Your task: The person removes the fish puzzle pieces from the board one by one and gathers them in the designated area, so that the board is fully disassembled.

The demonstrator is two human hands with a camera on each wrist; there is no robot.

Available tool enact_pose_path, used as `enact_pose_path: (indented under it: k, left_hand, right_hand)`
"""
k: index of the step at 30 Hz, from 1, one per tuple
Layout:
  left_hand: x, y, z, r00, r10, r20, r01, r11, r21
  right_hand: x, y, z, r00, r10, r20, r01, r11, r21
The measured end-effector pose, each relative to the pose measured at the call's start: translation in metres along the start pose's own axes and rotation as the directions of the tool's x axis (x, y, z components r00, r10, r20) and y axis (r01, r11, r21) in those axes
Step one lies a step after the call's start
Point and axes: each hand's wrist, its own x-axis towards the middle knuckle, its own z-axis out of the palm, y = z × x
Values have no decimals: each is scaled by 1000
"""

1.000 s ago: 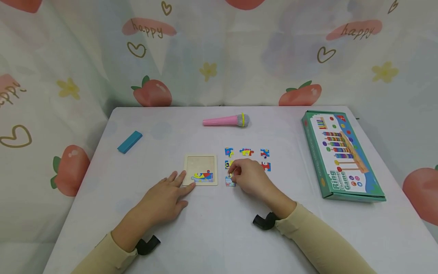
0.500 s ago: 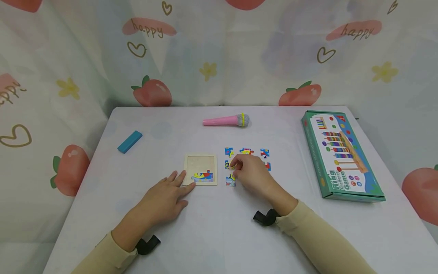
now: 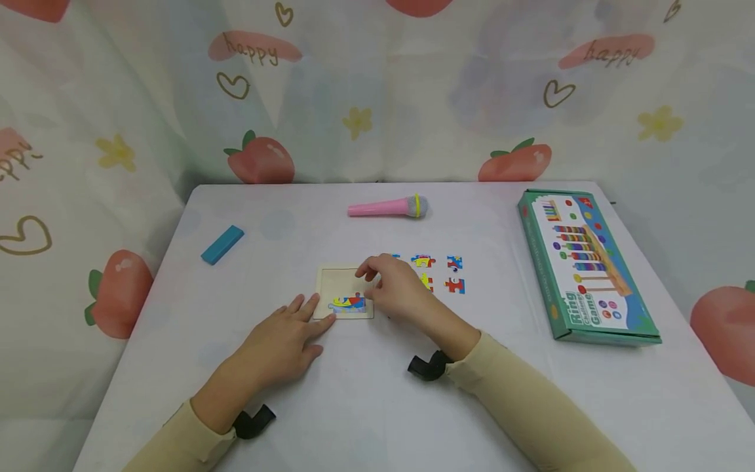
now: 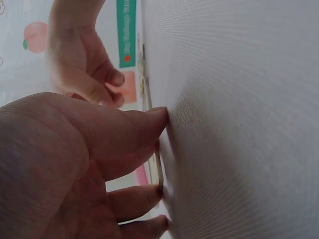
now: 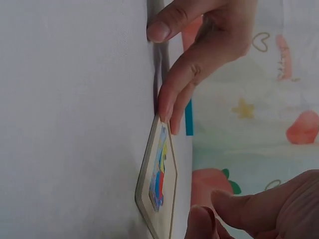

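My left hand (image 3: 283, 344) lies with spread fingers on the table, its fingertips touching the left and near edges of a small square wooden puzzle tray (image 3: 322, 283). Joined colourful puzzle pieces (image 3: 348, 303) fill part of the tray's near side. My right hand (image 3: 398, 288) hovers over the tray's right edge, with thumb and fingers bent toward each other. Whether a piece sits between those fingertips is not clear. In the right wrist view, the left fingers (image 5: 172, 97) touch the tray's corner, while the right thumb (image 5: 227, 204) is raised above the tray.
Loose puzzle pieces (image 3: 455, 286) lie right of the tray, some hidden behind my right hand. A pink toy microphone (image 3: 380, 208) is farther back. A blue block (image 3: 222, 245) lies at the left, and a green game box (image 3: 590, 269) at the right.
My right hand has moved left from the loose pieces to above the tray's right edge. My left hand stays at the tray, and the joined pieces look the same.
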Motion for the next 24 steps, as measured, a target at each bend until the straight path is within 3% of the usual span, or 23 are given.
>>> enact_pose_path:
  k: [7, 24]
  left_hand:
    - [-1, -4, 2, 999, 30, -17, -30, 999, -10]
    - [-2, -4, 0, 998, 50, -41, -50, 999, -11]
  right_hand:
    - [14, -9, 26, 990, -86, 108, 78, 994, 76]
    - [7, -12, 39, 988, -68, 135, 77, 995, -59]
